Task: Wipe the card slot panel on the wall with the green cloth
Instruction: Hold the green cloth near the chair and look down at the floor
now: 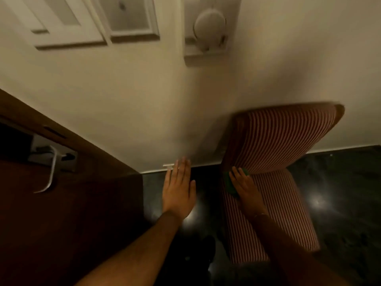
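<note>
Down on the striped chair (274, 141), the right hand (245, 182) presses flat on the green cloth (232, 185), apparently gathering it; the left hand (178, 186) hangs open, empty. Next: lift it to the card slot panel (208, 29) high above on the wall.

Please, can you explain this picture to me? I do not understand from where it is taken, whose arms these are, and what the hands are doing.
There is no machine here. A person wears one wide camera on the head, looking down, so the two arms are the person's own. The left hand is open and flat, holding nothing. The right hand rests on a green cloth lying on the seat of a striped chair. Whether it grips the cloth is not clear. At the left is a wooden door with a metal handle. High on the wall are white panels and a round knob, all blurred.
</note>
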`<action>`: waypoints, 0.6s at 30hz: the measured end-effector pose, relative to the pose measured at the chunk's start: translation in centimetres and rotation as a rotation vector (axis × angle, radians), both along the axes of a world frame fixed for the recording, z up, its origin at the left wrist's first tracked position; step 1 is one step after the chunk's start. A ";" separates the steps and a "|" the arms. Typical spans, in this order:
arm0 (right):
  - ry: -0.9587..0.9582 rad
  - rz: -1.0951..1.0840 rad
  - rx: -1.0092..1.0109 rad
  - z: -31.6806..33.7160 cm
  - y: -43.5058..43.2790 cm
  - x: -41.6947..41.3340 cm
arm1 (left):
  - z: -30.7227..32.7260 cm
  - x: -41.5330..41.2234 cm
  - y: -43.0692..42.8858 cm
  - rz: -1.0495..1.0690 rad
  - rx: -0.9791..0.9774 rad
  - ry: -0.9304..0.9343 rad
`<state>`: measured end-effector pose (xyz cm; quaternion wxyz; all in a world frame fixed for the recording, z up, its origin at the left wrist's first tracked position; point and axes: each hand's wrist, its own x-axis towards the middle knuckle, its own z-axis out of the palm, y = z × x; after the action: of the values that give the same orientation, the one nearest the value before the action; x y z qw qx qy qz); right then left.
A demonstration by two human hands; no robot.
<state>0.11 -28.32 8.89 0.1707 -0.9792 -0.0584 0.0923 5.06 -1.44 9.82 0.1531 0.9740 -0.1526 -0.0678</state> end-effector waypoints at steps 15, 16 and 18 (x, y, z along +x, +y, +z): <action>0.439 -0.314 0.126 -16.2 -5.8 -2.2 | -10.4 -6.5 -2.0 -0.036 0.044 0.232; 0.422 -0.329 0.117 -16.8 -5.7 -2.0 | -10.6 -6.6 -2.1 -0.037 0.039 0.233; 0.359 -0.343 0.099 -17.9 -5.6 -1.5 | -11.1 -6.8 -2.4 -0.035 0.038 0.237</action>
<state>-1.41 -33.94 -8.97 0.2393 -0.9332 0.1354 0.2314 -1.72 -3.80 -1.31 0.1505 0.9591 -0.1490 -0.1877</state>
